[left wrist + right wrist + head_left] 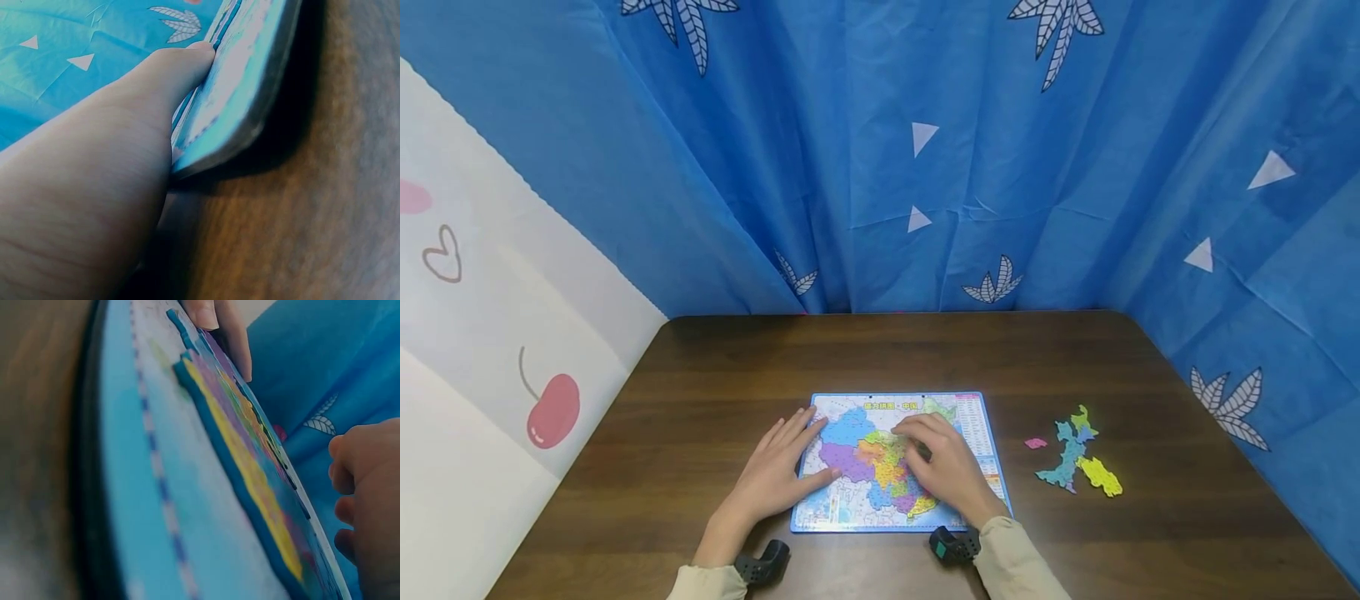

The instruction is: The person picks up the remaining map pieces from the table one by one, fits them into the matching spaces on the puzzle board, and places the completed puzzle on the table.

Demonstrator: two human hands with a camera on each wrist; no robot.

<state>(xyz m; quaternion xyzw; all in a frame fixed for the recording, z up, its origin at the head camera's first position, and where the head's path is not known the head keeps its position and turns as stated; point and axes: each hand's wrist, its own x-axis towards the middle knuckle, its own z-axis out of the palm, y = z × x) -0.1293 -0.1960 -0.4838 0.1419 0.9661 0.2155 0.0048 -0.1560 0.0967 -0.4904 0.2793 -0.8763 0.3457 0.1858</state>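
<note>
A map puzzle board [992,437] with a blue rim lies on the table, bearing colourful fitted pieces such as a blue one [848,429] and a purple one [846,460]. My left hand [778,475] rests with spread fingers on the board's left edge; its thumb [187,65] lies on the board in the left wrist view. Over the board's right half is my right hand [943,467], fingers bent and fingertips near a yellow-green piece [877,437]. In the right wrist view that hand [381,506] shows curled fingers; whether they pinch a piece is hidden.
Right of the board lie loose puzzle pieces: a small pink one [1035,443], a long teal one [1066,465] with others touching it, and a yellow one [1101,477]. A blue curtain [880,167] hangs behind the dark wooden table [715,367]; a white cloth [475,333] hangs at left.
</note>
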